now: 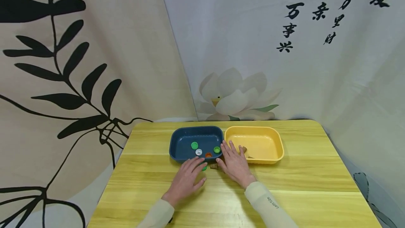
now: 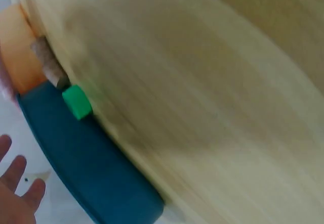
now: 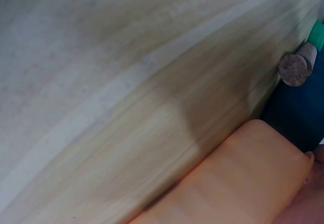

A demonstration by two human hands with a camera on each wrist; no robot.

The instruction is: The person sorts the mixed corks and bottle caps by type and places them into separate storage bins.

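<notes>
**Evidently, small loose pieces at the trays' near side**

On the wooden table [image 1: 300, 185], a blue tray [image 1: 181, 144] is flanked at 3 o'clock by a yellow tray [image 1: 262, 143]. The right hand [image 1: 235, 164] is laid at blue's 4 o'clock, fingers straight; the left hand [image 1: 186, 179] is poised at 6, fingers spread, nothing seen held. Outside blue's wall: brown cork [image 1: 214, 166] at 5, green cap [image 1: 204, 167] just beside. Cap best pinched by its sides, cork left unnudged.
</notes>
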